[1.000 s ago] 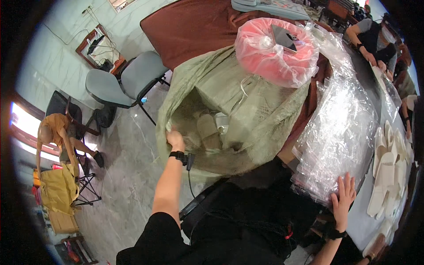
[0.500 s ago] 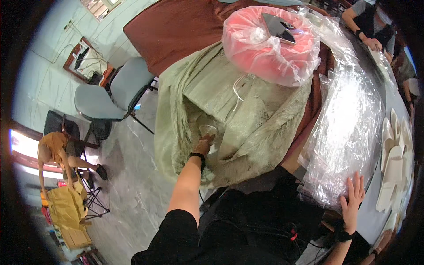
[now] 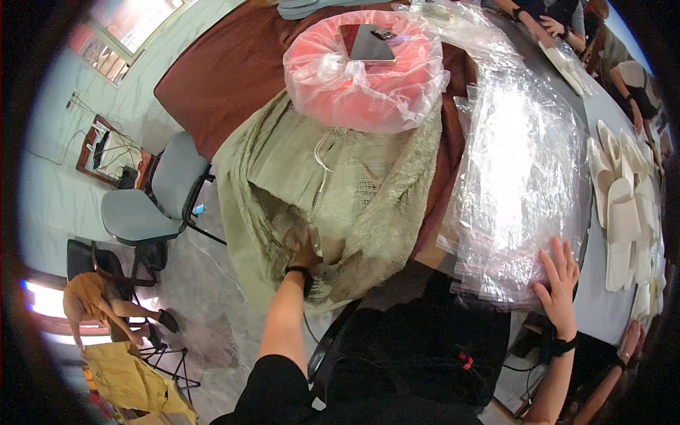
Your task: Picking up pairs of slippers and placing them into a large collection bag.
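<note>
1. Coarse, matt olive woven sack, rough cloth, around the left hand
2. Glossy, crinkled clear plastic bags under the right hand
3. Beyond the sack, shiny pink plastic bundle

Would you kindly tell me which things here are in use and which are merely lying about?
In use: left hand reaching into the green woven sack; right hand flat on the clear plastic bags.
Lying about: pink bagged bundle, white slippers, grey chair.
</note>
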